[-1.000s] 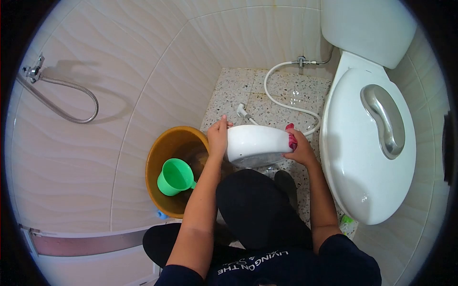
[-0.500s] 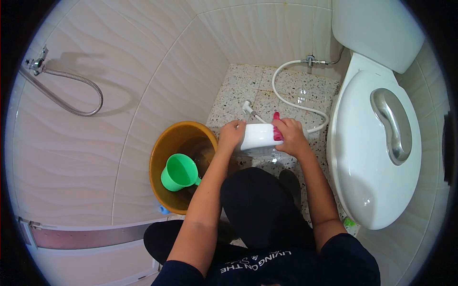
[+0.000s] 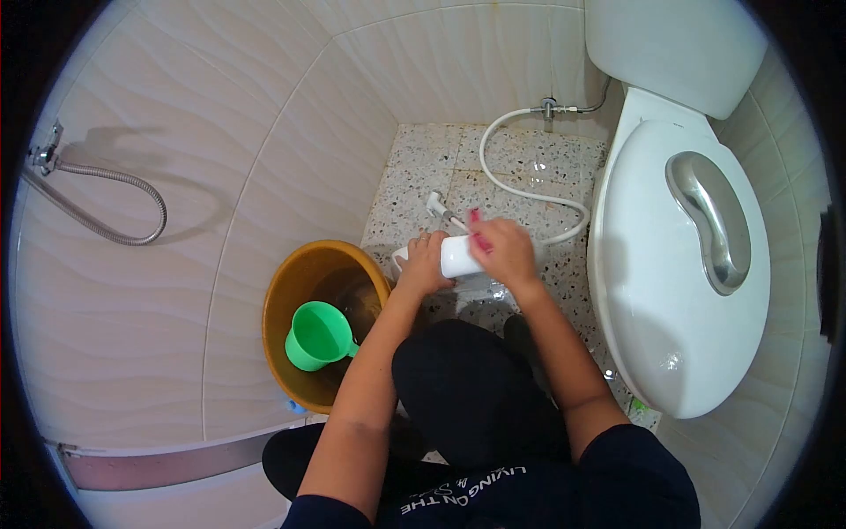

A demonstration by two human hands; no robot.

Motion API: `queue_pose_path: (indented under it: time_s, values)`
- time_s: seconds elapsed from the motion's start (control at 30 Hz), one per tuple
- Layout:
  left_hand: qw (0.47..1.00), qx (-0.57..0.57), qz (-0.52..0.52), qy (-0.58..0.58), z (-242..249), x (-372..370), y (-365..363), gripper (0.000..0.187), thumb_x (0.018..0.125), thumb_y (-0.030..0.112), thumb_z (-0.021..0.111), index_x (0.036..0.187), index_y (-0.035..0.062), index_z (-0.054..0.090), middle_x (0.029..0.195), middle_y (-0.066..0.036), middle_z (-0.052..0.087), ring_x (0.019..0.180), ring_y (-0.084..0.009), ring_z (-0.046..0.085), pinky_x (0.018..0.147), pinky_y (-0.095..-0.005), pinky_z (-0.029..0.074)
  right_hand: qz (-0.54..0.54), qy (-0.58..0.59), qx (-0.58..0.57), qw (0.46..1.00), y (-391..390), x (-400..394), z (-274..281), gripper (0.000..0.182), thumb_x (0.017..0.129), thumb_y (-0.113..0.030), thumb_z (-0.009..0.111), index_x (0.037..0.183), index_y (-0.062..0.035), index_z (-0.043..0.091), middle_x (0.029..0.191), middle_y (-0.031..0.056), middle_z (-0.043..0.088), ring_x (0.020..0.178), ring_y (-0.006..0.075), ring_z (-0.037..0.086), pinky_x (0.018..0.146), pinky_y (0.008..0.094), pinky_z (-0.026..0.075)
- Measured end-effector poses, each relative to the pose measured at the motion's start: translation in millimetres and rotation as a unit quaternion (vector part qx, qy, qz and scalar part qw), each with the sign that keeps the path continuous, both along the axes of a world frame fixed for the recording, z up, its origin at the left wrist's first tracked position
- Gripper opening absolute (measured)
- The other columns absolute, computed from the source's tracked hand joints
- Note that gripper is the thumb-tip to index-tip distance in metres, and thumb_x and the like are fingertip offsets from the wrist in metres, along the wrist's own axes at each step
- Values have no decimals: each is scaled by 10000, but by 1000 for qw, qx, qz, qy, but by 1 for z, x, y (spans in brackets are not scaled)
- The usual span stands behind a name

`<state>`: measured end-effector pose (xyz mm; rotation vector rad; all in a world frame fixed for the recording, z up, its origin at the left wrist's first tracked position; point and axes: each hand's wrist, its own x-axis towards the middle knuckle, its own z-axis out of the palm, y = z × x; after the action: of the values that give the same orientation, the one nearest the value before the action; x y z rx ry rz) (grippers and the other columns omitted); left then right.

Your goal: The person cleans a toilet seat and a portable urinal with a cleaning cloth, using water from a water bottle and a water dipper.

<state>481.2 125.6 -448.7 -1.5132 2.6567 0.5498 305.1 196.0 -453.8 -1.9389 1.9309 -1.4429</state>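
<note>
A smooth white object [image 3: 458, 257] is held between my two hands above the speckled floor. My left hand [image 3: 426, 264] wraps round its left part, and a white end shows past the fingers. On its right part, my right hand [image 3: 504, 251] presses a pink-red thing [image 3: 478, 233], perhaps a cloth or brush, mostly hidden under the fingers and slightly blurred. Left of my left forearm stands an orange-brown bucket [image 3: 275, 307] with a green dipper [image 3: 319, 336] inside.
A white toilet [image 3: 656, 291] with a closed lid stands at the right. A white hose [image 3: 515, 187] with a spray head [image 3: 436, 204] lies on the floor [image 3: 414, 159] beyond my hands. A metal shower hose [image 3: 115, 176] hangs at the left wall.
My left hand has shifted from the white object's left end further along it, so that end now shows past my fingers. My right hand and the pink-red thing have moved left over its surface.
</note>
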Motion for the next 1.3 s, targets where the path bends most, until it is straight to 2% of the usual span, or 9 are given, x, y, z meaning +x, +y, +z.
queue_pose_path:
  time_s: [0.07, 0.13, 0.23, 0.3, 0.47, 0.63, 0.8, 1.03, 1.3]
  values:
    - [1000, 26, 5, -14, 3, 1, 2, 908, 472, 214, 867, 1238, 202, 379, 1334, -154, 376, 1251, -385, 336, 895, -725, 312, -86, -114, -35, 989, 5, -22, -23, 171, 807, -230, 605, 897, -98, 666, 775, 87, 639, 725, 268, 616, 687, 359, 483]
    - [999, -38, 9, 0, -4, 2, 0, 912, 413, 192, 883, 1195, 180, 413, 1185, -145, 467, 1123, -379, 429, 888, -559, 389, -130, -390, 24, 912, 4, -47, -73, 191, 866, -216, 553, 910, -67, 665, 854, 92, 674, 782, 226, 642, 720, 330, 491]
    - [1000, -28, 2, -10, -10, 6, -6, 920, 402, 180, 881, 1193, 165, 412, 1180, -146, 469, 1132, -380, 421, 919, -517, 382, -187, -416, 94, 885, 11, -47, -77, 231, 901, -205, 503, 955, -41, 657, 920, 101, 682, 807, 190, 645, 734, 307, 491]
    - [999, -30, -22, 1, -21, 11, -18, 920, 399, 173, 879, 1191, 153, 411, 1175, -147, 470, 1131, -383, 418, 933, -504, 372, -192, -400, 42, 895, 13, -21, -65, 227, 867, -204, 557, 1014, -52, 640, 934, 91, 668, 888, 211, 624, 813, 330, 466]
    - [997, -49, -44, 48, -18, 12, -15, 875, 392, 115, 857, 1165, 137, 448, 1183, -149, 467, 1121, -382, 414, 949, -463, 358, 5, 61, -36, 997, 46, 15, -11, 469, 719, -232, 731, 1141, -109, 566, 1210, 113, 518, 1151, 295, 474, 996, 401, 341]
    - [998, -55, -28, 28, -22, 14, -14, 957, 398, 118, 863, 1231, 135, 393, 1199, -161, 467, 1146, -405, 395, 967, -480, 341, 28, -270, -55, 961, 46, -31, -113, 865, 549, -109, 859, 1286, -124, 405, 1282, 144, 435, 1163, 293, 464, 970, 391, 412]
    - [997, -74, -14, 25, -20, 13, -9, 895, 439, 87, 843, 1223, 114, 412, 1211, -172, 465, 1155, -395, 395, 971, -482, 346, 60, -379, 72, 921, 44, -56, -116, 844, 540, -125, 867, 1257, -116, 421, 1198, 109, 513, 1126, 242, 510, 943, 366, 427]
    - [991, -48, 113, 59, -35, 26, -24, 585, 642, 22, 688, 1181, 39, 463, 1068, -221, 579, 1045, -380, 540, 896, -428, 441, 43, -193, 49, 979, 47, -31, -51, 732, 528, -131, 847, 1168, -100, 495, 1073, 131, 582, 1017, 315, 560, 875, 400, 452]
    - [990, 54, 127, 17, -17, 18, -19, 760, 542, 81, 801, 1214, 55, 446, 1085, -198, 609, 1064, -379, 554, 873, -422, 464, 72, 10, 41, 997, 38, -28, 40, 647, 548, -80, 775, 1143, -93, 521, 1012, 120, 574, 973, 329, 528, 855, 404, 403]
